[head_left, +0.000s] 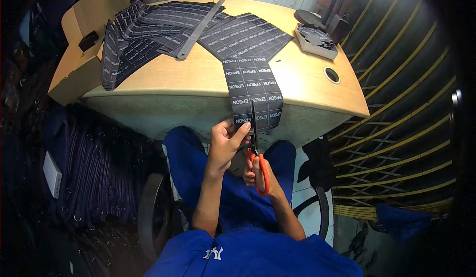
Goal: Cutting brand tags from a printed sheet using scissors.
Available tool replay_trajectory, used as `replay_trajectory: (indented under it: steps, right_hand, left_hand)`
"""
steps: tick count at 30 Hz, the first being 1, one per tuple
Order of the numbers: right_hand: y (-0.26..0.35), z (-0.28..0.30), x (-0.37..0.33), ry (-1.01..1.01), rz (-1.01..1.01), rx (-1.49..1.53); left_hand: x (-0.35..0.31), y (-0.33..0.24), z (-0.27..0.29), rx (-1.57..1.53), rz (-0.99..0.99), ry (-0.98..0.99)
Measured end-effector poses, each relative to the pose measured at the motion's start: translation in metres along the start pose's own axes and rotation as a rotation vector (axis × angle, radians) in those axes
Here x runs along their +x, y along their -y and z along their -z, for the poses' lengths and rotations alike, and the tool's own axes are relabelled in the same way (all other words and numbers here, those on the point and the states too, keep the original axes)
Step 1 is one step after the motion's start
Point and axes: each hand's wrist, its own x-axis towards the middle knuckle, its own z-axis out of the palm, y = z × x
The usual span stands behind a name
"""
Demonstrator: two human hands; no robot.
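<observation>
Head view: I see the left hand point(227, 140) pinching the lower end of a black printed strip point(253, 81), which hangs over the table's point(307, 86) front edge. Right hand point(251, 175) grips orange-handled scissors point(267, 179), blades at the strip's slit. Steel ruler point(202, 30) rests on black sheets point(248, 34) beyond.

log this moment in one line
left hand: holds strip | right hand: holds scissors | strip: partly slit, overhanging table | ruler: on sheets

a head-worn fisheye looks down and forward over the near hands point(226, 143) and the table point(305, 81) beyond.
</observation>
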Motion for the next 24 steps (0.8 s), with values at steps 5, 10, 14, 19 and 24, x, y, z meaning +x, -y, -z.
replay_trajectory:
  steps: [5, 10, 14, 19, 24]
  right_hand:
    - [0.0021, -0.0034, 0.0003, -0.001, 0.048, -0.085]
    - [0.0018, -0.0007, -0.0008, -0.012, 0.006, -0.016]
    - [0.0037, -0.003, -0.0013, -0.025, 0.007, -0.029]
    - [0.0002, -0.0021, 0.0003, -0.016, 0.03, -0.066]
    - [0.0031, -0.0026, -0.0015, -0.025, -0.007, -0.011]
  left_hand:
    - [0.0002, -0.0004, 0.0, 0.007, 0.013, -0.007]
    - [-0.0008, -0.0017, -0.0012, 0.008, 0.019, -0.013]
    - [-0.0014, -0.0034, -0.0019, 0.0, 0.03, -0.02]
    - [-0.0012, -0.0043, -0.0032, -0.001, 0.035, -0.027]
    - [-0.0003, -0.0015, -0.0001, -0.001, 0.04, -0.024]
